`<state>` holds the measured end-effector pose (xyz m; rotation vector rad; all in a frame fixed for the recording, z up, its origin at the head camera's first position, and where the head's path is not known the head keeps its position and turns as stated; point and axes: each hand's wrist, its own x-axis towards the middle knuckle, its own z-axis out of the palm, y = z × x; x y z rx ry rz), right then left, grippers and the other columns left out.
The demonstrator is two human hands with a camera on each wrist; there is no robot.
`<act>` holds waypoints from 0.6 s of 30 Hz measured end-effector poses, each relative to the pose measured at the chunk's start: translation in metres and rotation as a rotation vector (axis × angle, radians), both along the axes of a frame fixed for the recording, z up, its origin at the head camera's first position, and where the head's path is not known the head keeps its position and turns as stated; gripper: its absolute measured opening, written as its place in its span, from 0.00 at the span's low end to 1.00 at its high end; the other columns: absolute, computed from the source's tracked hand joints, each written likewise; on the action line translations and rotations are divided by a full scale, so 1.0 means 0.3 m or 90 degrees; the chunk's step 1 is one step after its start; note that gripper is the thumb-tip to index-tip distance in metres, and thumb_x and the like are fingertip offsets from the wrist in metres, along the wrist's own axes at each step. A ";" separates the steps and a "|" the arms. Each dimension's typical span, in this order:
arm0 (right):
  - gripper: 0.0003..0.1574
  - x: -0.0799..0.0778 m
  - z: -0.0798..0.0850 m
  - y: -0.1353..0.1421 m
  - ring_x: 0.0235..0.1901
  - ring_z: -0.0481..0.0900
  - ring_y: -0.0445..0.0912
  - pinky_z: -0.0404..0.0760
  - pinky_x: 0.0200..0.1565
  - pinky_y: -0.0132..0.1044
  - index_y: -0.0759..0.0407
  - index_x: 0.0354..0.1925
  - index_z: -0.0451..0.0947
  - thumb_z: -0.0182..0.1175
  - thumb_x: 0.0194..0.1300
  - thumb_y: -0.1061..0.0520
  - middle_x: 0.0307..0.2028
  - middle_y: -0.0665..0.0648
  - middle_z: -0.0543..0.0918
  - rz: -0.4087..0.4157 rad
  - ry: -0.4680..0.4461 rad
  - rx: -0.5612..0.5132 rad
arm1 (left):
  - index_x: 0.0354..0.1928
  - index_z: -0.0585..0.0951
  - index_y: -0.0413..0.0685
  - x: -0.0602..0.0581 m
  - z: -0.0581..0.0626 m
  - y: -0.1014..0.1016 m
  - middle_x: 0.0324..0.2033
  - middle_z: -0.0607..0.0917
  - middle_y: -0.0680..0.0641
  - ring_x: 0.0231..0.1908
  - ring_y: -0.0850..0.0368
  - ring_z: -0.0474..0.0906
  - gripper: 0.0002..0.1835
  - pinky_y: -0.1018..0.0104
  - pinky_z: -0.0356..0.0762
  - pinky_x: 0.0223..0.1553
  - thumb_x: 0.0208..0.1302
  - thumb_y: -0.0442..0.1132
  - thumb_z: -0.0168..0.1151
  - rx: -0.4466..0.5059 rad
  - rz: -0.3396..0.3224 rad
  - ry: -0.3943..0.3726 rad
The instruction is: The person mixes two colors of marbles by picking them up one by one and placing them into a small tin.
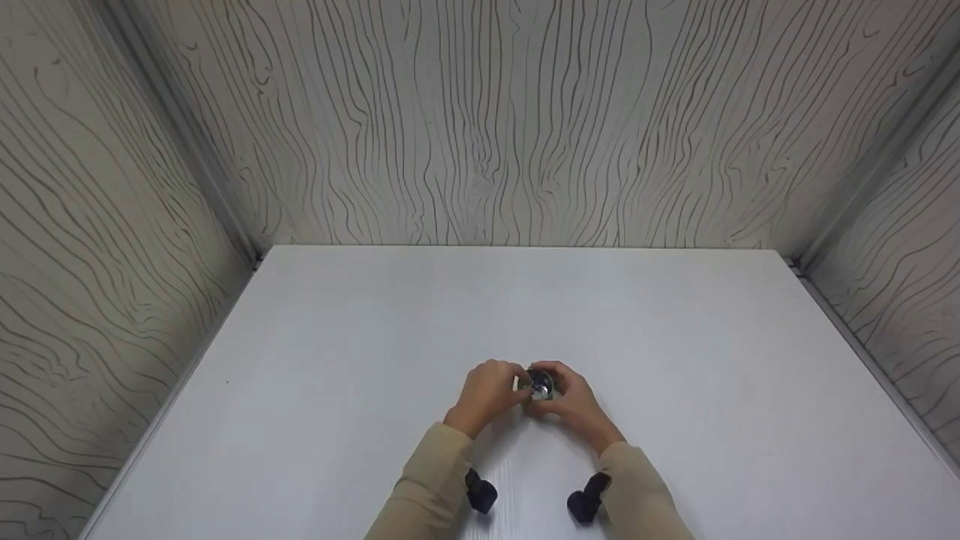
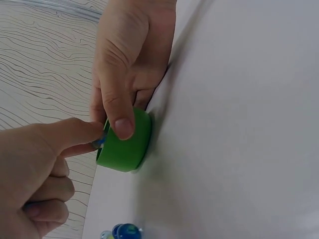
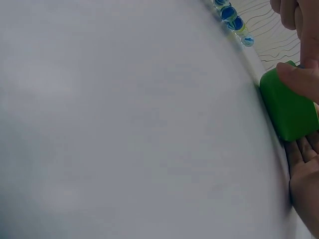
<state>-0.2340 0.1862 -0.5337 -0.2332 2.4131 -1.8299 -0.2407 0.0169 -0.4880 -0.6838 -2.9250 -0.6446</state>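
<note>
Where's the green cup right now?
In the left wrist view, the green cup is left of centre, held in the right hand, the left hand at its rim.

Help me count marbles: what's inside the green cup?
A blue marble shows at the mouth of the cup, by the left hand; from above, something shiny inside. Its side and that hand cover the rest.

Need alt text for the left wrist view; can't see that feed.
The right hand holds a green container at a white table, its opening facing the picture's left, where the left hand pinches what looks like a blue marble. More glassy marbles show at the bottom edge, partly cut off.
</note>
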 end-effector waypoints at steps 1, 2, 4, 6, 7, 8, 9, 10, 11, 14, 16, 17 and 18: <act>0.37 0.000 0.001 -0.001 0.69 0.65 0.62 0.56 0.72 0.54 0.66 0.59 0.70 0.69 0.49 0.68 0.61 0.67 0.75 -0.001 0.000 -0.002 | 0.37 0.88 0.51 0.000 0.000 0.000 0.25 0.86 0.52 0.23 0.65 0.62 0.09 0.73 0.67 0.28 0.56 0.44 0.69 -0.001 0.001 0.000; 0.37 0.000 0.001 -0.001 0.69 0.65 0.62 0.56 0.72 0.55 0.66 0.59 0.70 0.68 0.49 0.68 0.61 0.68 0.75 0.000 0.002 -0.005 | 0.37 0.88 0.51 0.000 0.001 0.000 0.25 0.86 0.52 0.23 0.65 0.62 0.09 0.73 0.67 0.29 0.56 0.45 0.69 -0.002 0.001 0.000; 0.37 0.000 0.001 -0.002 0.68 0.65 0.63 0.56 0.72 0.55 0.67 0.58 0.70 0.68 0.49 0.69 0.61 0.68 0.75 0.000 0.007 -0.007 | 0.37 0.88 0.52 0.000 0.000 0.001 0.25 0.86 0.52 0.24 0.65 0.62 0.09 0.72 0.67 0.29 0.56 0.45 0.69 -0.005 0.002 -0.002; 0.37 -0.001 0.000 -0.002 0.68 0.65 0.62 0.56 0.72 0.55 0.67 0.58 0.70 0.68 0.49 0.69 0.61 0.68 0.75 0.001 0.009 -0.008 | 0.37 0.88 0.52 0.000 0.002 0.001 0.25 0.87 0.52 0.24 0.65 0.62 0.09 0.72 0.67 0.29 0.56 0.45 0.69 -0.010 0.003 -0.004; 0.36 -0.001 0.000 -0.001 0.68 0.65 0.62 0.57 0.72 0.55 0.67 0.58 0.70 0.68 0.49 0.69 0.61 0.68 0.75 0.001 0.012 -0.004 | 0.37 0.88 0.52 0.000 0.003 0.001 0.26 0.87 0.52 0.24 0.65 0.62 0.09 0.72 0.68 0.29 0.56 0.46 0.69 -0.012 0.004 -0.005; 0.36 -0.001 0.000 -0.001 0.68 0.65 0.62 0.57 0.72 0.55 0.66 0.58 0.70 0.68 0.49 0.68 0.61 0.68 0.75 0.002 0.014 -0.002 | 0.37 0.88 0.52 0.000 0.003 0.001 0.27 0.88 0.52 0.23 0.65 0.62 0.09 0.72 0.69 0.29 0.56 0.46 0.69 -0.013 0.004 -0.005; 0.36 -0.002 -0.001 -0.001 0.68 0.65 0.62 0.57 0.72 0.54 0.66 0.59 0.70 0.69 0.50 0.68 0.61 0.67 0.75 0.002 0.015 0.000 | 0.37 0.88 0.52 0.000 0.004 0.000 0.26 0.87 0.52 0.23 0.65 0.62 0.09 0.72 0.68 0.29 0.56 0.46 0.69 -0.013 0.004 -0.005; 0.36 -0.002 -0.001 0.000 0.69 0.65 0.62 0.58 0.72 0.54 0.66 0.59 0.70 0.69 0.50 0.67 0.61 0.67 0.75 0.004 0.017 0.001 | 0.37 0.88 0.52 0.000 0.005 0.000 0.25 0.87 0.52 0.23 0.65 0.62 0.09 0.72 0.67 0.28 0.56 0.45 0.69 -0.014 0.005 -0.005; 0.36 -0.001 0.001 0.000 0.69 0.65 0.62 0.58 0.72 0.54 0.67 0.59 0.70 0.69 0.50 0.67 0.61 0.67 0.75 0.005 0.019 0.000 | 0.38 0.88 0.51 0.000 0.006 -0.001 0.25 0.87 0.52 0.23 0.65 0.62 0.09 0.72 0.66 0.28 0.56 0.45 0.69 -0.013 0.005 -0.005; 0.36 -0.001 0.001 0.000 0.69 0.65 0.62 0.57 0.72 0.53 0.67 0.59 0.70 0.69 0.51 0.67 0.61 0.68 0.74 0.008 0.021 -0.001 | 0.37 0.88 0.51 -0.002 0.003 -0.003 0.22 0.85 0.52 0.22 0.65 0.61 0.09 0.73 0.63 0.26 0.56 0.45 0.69 -0.009 0.006 0.000; 0.36 -0.001 0.001 0.000 0.69 0.65 0.62 0.58 0.71 0.53 0.67 0.59 0.70 0.69 0.52 0.67 0.61 0.68 0.74 0.007 0.024 0.003 | 0.37 0.88 0.51 -0.002 0.002 -0.005 0.22 0.84 0.52 0.21 0.65 0.61 0.09 0.73 0.63 0.25 0.56 0.44 0.69 -0.008 0.006 0.006; 0.36 -0.001 0.001 -0.001 0.69 0.65 0.61 0.58 0.71 0.53 0.67 0.59 0.70 0.69 0.52 0.67 0.61 0.68 0.75 0.005 0.022 0.003 | 0.37 0.88 0.51 -0.002 0.002 -0.006 0.23 0.85 0.52 0.22 0.65 0.61 0.08 0.73 0.64 0.26 0.56 0.44 0.69 -0.009 0.006 0.011; 0.36 -0.002 0.000 -0.001 0.69 0.65 0.61 0.58 0.72 0.53 0.66 0.59 0.70 0.69 0.52 0.67 0.61 0.67 0.75 0.004 0.019 0.004 | 0.37 0.88 0.52 -0.001 0.000 -0.008 0.24 0.86 0.52 0.22 0.65 0.62 0.08 0.72 0.66 0.26 0.56 0.44 0.69 -0.008 0.006 0.017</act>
